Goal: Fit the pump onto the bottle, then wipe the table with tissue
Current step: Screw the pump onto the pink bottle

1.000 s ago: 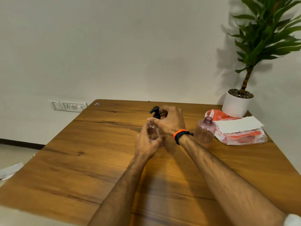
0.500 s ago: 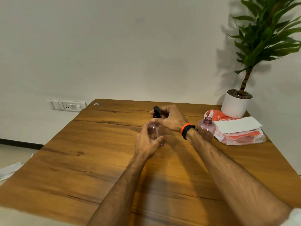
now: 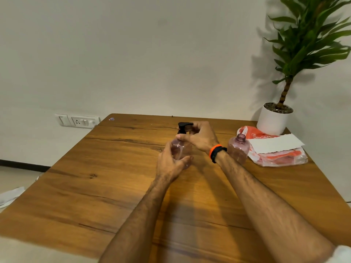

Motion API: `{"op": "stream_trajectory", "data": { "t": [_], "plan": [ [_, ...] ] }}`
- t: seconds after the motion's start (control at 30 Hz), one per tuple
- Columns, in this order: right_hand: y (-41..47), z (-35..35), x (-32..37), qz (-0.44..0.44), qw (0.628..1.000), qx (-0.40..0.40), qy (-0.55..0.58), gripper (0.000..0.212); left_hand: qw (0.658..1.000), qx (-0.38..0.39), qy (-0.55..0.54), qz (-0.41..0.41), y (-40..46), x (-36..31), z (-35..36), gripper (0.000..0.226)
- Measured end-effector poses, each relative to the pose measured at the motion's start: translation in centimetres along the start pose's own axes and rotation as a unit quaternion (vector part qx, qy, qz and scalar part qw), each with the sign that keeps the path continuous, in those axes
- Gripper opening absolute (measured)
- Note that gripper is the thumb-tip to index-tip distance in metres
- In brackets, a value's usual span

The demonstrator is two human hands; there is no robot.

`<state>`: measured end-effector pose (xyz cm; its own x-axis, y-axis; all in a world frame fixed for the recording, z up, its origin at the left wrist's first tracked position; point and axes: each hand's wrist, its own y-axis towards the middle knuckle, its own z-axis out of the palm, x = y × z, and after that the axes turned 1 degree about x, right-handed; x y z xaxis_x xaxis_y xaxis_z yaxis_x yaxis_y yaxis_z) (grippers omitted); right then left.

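Flanking hands [image 3: 190, 147]: seemingly tissue pack [image 3: 275, 150].

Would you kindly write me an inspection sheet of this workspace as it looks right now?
Surface: wooden table, grain and knots visible.
Job's things: pink bottle upright, black pump at its neck; tissue sheet lying on the orange tissue pack.
Clutter: second pink bottle, open-necked, no pump.
Hands: left hand grips the bottle's body; right hand grips the pump; orange and black wristband on the right wrist.
Cables: nothing seen.
Surroundings: potted plant at the far right corner; wall socket panel; white paper on the floor.
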<state>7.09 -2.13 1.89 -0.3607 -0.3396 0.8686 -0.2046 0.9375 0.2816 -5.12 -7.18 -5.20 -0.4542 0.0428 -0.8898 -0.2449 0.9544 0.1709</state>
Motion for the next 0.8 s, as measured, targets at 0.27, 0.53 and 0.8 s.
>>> {"op": "stream_trajectory", "data": {
  "t": [0.27, 0.53, 0.8],
  "plan": [
    [-0.51, 0.61, 0.58, 0.01, 0.998, -0.04, -0.046, 0.041, 1.0, 0.003, 0.0, -0.012, 0.28, 0.09, 0.18, 0.069],
    [-0.1, -0.31, 0.14, -0.006, 0.999, 0.048, 0.016, 0.03, 1.0, 0.006, 0.002, -0.002, 0.47, 0.45, 0.19, 0.069],
    [0.22, 0.08, 0.63, -0.004, 0.998, -0.004, -0.066, 0.034, 1.0, 0.002, 0.006, 0.0, 0.65, 0.7, 0.25, 0.069]
  ]
}}
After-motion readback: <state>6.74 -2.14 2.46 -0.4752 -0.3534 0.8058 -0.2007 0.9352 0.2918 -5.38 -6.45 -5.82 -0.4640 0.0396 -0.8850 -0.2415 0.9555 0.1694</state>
